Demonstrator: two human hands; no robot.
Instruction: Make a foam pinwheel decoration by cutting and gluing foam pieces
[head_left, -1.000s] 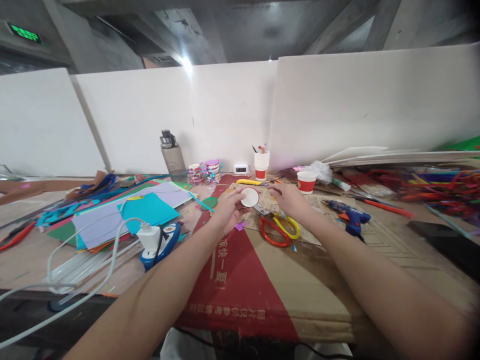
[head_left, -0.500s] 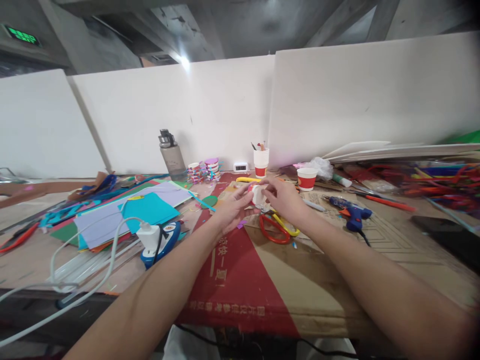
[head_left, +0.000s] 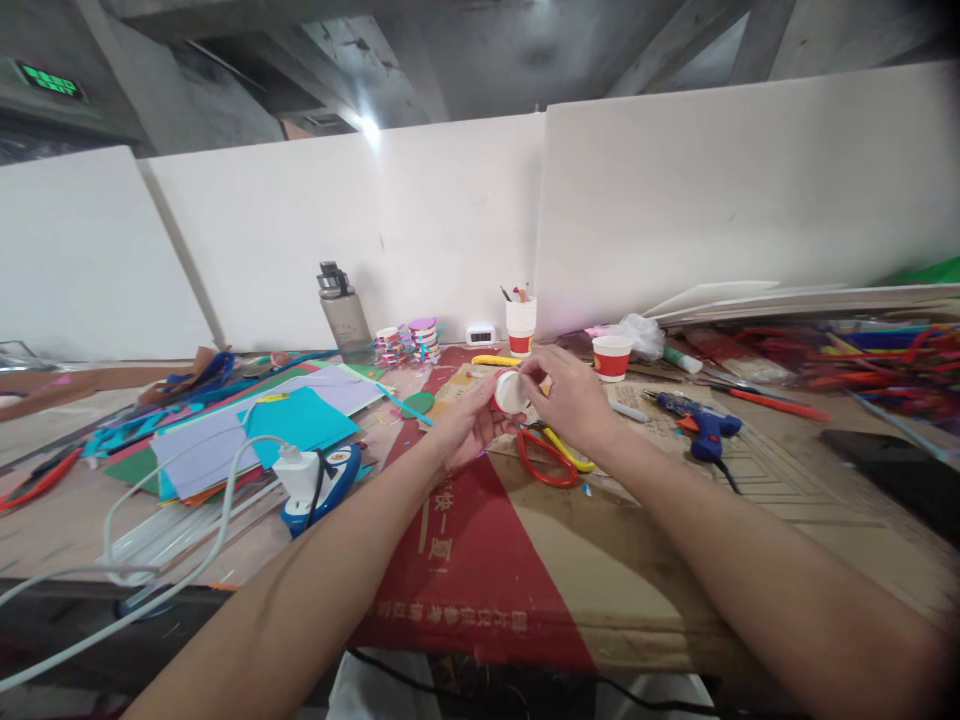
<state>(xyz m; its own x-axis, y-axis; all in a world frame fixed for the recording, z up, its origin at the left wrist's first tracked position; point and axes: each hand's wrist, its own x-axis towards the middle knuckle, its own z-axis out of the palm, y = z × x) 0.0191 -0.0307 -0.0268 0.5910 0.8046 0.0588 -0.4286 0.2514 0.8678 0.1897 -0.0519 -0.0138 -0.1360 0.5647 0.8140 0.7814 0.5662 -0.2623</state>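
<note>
A small red-and-white paper cup (head_left: pixel 511 393) is held above the cardboard, tipped so that its round white end faces me. My left hand (head_left: pixel 471 425) is closed around its left side and underside. From the right, my right hand (head_left: pixel 568 392) pinches at the cup's edge; its fingertips are partly hidden. Just below the hands lie red-handled scissors (head_left: pixel 547 460) and a yellow-handled tool (head_left: pixel 574 455). Behind them stand a stack of paper cups (head_left: pixel 521 328) holding pens and another red-and-white cup (head_left: pixel 613 358).
A blue glue gun (head_left: pixel 705 425) and a black phone (head_left: pixel 896 480) lie to the right. On the left are coloured paper sheets (head_left: pixel 300 425), a blue power strip (head_left: pixel 341 480) with white cables, and a grey bottle (head_left: pixel 345 318). Decorated cups (head_left: pixel 424 340) stand near the white panel.
The cup has turned in my hands, so more of its round white end shows. My right hand has shifted slightly; my left hand stays on the cup.
</note>
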